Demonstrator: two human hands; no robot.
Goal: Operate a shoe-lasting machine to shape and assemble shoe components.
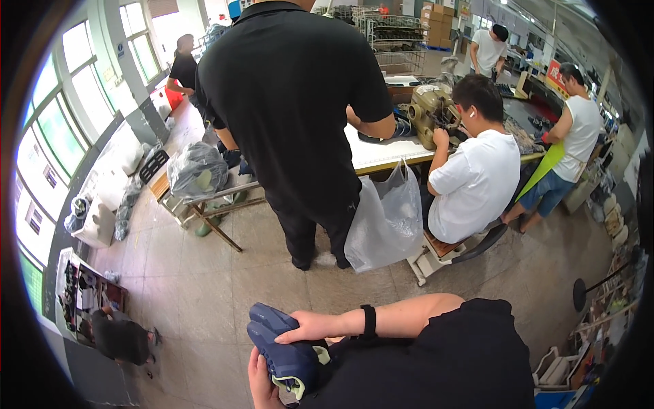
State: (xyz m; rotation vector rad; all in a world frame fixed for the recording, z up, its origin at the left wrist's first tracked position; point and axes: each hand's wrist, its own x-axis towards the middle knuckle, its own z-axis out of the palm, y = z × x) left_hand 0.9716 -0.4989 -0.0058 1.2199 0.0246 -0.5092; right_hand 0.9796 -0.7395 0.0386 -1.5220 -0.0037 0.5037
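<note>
Low in the view, close to my body, I hold a pair of dark blue sneakers with yellow-green collar linings. The two shoes lie pressed together, toes pointing up and to the left. My right hand, with a black band on its wrist, is closed over the shoes near the toes, its thumb on the upper. From below, my left hand grips the near shoe along its left side. Part of the far shoe is hidden behind the near one and my right hand.
Ahead, a person in black stands with their back to me, beside a white plastic bag. A seated person in white works at a sewing machine. A bench with a plastic-wrapped bundle stands left; a pedestal fan stands right.
</note>
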